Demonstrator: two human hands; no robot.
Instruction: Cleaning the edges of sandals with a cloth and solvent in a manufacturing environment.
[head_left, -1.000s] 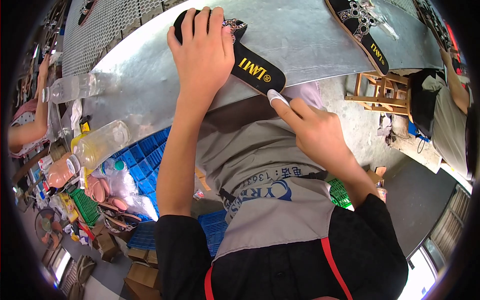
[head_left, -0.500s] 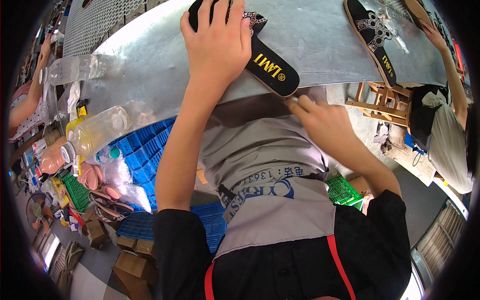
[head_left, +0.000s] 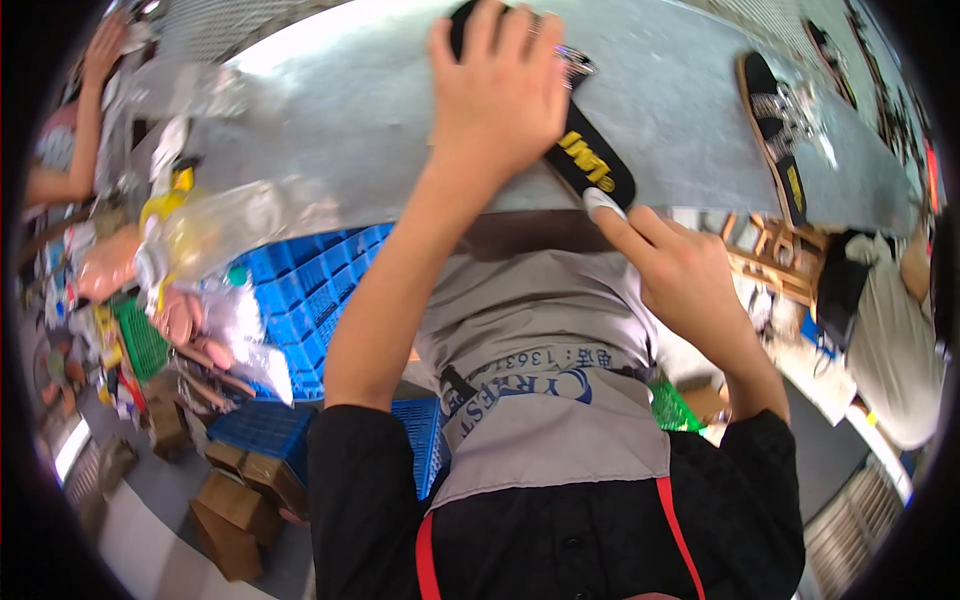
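The left hand [head_left: 505, 110] drapes over the toe end and jewelled strap of a black sandal [head_left: 592, 160], holding it at the near edge of the metal table [head_left: 360, 120]. The right hand [head_left: 685, 265] sets a white-covered index tip against the heel — its other fingers curl in, and whether they pinch anything cannot be told. At left are two clear bottles [head_left: 225, 235], the nearer looking yellowish, contents unclear — and blue crates [head_left: 310, 275] sit below.
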